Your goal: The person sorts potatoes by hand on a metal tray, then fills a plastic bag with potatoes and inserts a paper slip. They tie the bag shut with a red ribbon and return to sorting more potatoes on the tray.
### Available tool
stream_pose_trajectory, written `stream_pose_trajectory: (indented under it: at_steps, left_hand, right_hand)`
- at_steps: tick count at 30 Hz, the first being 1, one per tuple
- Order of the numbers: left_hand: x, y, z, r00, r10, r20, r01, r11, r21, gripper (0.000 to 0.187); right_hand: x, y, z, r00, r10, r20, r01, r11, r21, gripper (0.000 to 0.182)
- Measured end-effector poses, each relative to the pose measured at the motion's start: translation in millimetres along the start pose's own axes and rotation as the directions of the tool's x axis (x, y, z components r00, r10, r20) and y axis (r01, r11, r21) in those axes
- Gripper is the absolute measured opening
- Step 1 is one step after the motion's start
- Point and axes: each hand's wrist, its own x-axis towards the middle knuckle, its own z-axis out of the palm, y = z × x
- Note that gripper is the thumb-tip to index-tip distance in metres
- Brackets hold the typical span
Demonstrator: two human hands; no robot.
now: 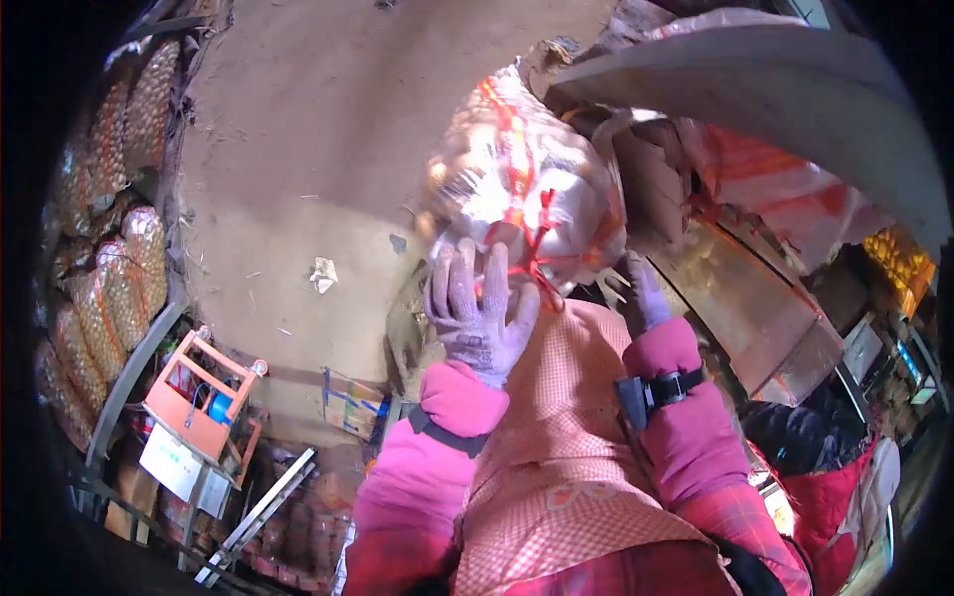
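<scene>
A full clear bag with red stripes (576, 204) stands at the upper middle, its neck tied with a red string (540, 243). My left hand (479, 313), in a greyish-purple glove, lies against the near left side of the bag with its fingers spread. My right hand (646, 290), gloved too, is by the bag's lower right side; its fingers are partly hidden and what they hold, if anything, cannot be made out. A checked apron (556, 437) lies between my forearms.
Filled net bags (129, 273) are stacked at the far left. An orange frame (204, 392) stands at lower left. A cardboard box (745, 308) is right of my right hand, below a large grey curved sheet (785, 94). Paper scraps (323, 275) lie on the floor.
</scene>
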Motion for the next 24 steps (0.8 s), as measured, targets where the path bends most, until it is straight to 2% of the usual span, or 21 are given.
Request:
stream_pose_trajectory:
  at_steps: [2,3,4,6,8,10,11,12,13,14,15,18,20,21,22,23,24]
  left_hand:
    - [-6.7,17.7,1.5,0.998,-0.053,0.041,0.053,0.999,-0.001,0.057]
    - [-10.8,23.7,-0.5,0.998,-0.029,0.061,0.030,0.999,-0.027,0.058]
    - [-17.6,29.7,-5.7,0.998,-0.035,0.049,0.037,0.999,-0.021,0.058]
    - [-35.1,41.3,-18.0,0.972,-0.019,0.234,0.031,0.998,-0.048,0.056]
    - [-48.4,45.5,-27.3,0.973,0.019,0.228,-0.001,0.997,-0.077,0.054]
    - [-58.3,52.2,-37.8,0.948,-0.009,0.318,0.059,0.987,-0.147,0.056]
    - [-56.4,55.5,-44.4,0.978,0.033,0.208,-0.004,0.991,-0.135,0.046]
    - [-53.6,56.5,-50.2,0.979,0.052,0.197,-0.026,0.991,-0.132,0.046]
    - [-51.6,55.7,-55.6,0.945,0.003,0.328,0.049,0.987,-0.150,0.039]
    - [-50.9,55.9,-61.8,0.886,-0.038,0.461,0.123,0.980,-0.156,0.033]
    - [-58.8,53.0,-59.5,0.942,0.014,0.335,0.060,0.976,-0.209,0.022]
    - [-77.1,38.4,-58.2,0.918,0.105,0.383,-0.017,0.974,-0.227,0.019]
    - [-91.7,14.8,-43.7,0.905,0.176,0.387,-0.095,0.971,-0.219,0.019]
    - [-97.4,11.0,-49.2,0.891,0.193,0.411,-0.118,0.972,-0.203,0.019]
    - [-104.2,7.5,-55.8,0.872,0.228,0.434,-0.153,0.968,-0.201,0.019]
    - [-102.4,9.5,-62.3,0.851,0.185,0.491,-0.107,0.977,-0.183,0.022]
    - [-95.9,11.6,-67.3,0.832,0.146,0.535,-0.068,0.984,-0.163,0.024]
  right_hand:
    - [6.7,18.1,-27.4,0.989,-0.054,0.138,0.048,0.998,0.047,0.044]
    - [12.9,20.7,-37.3,0.989,0.057,0.136,-0.064,0.996,0.053,0.039]
    - [14.7,26.0,-51.8,0.988,0.050,0.146,-0.057,0.997,0.046,0.039]
    - [9.2,28.8,-79.7,0.959,0.136,0.249,-0.127,0.990,-0.053,0.034]
    - [-5.9,26.9,-99.3,0.966,0.120,0.227,-0.106,0.992,-0.074,0.030]
    - [-24.7,29.5,-118.4,0.974,0.109,0.199,-0.094,0.992,-0.081,0.027]
    - [-30.3,30.8,-127.3,0.978,0.092,0.185,-0.078,0.994,-0.081,0.027]
    - [-35.2,32.4,-135.3,0.983,0.074,0.170,-0.062,0.995,-0.077,0.028]
    - [-42.0,36.6,-145.0,0.990,0.038,0.136,-0.024,0.995,-0.098,0.030]
    - [-47.1,46.0,-155.7,0.991,0.029,0.132,-0.020,0.997,-0.070,0.030]
    - [-52.6,57.3,-166.4,0.992,0.007,0.125,-0.007,1.000,-0.006,0.032]
    - [-65.9,97.7,-189.0,0.998,0.012,0.065,-0.026,0.976,0.217,0.029]
    - [-54.8,138.7,-211.4,0.985,0.109,0.137,-0.146,0.944,0.295,0.024]
    - [-92.3,115.5,-202.4,0.976,0.175,0.129,-0.210,0.911,0.355,0.016]
    - [-91.6,141.1,-215.2,0.974,0.187,0.128,-0.223,0.890,0.397,0.016]
    - [-84.5,174.5,-236.0,0.952,0.153,0.267,-0.266,0.846,0.463,0.016]
    - [-97.4,181.1,-235.1,0.916,0.084,0.393,-0.298,0.798,0.523,0.020]
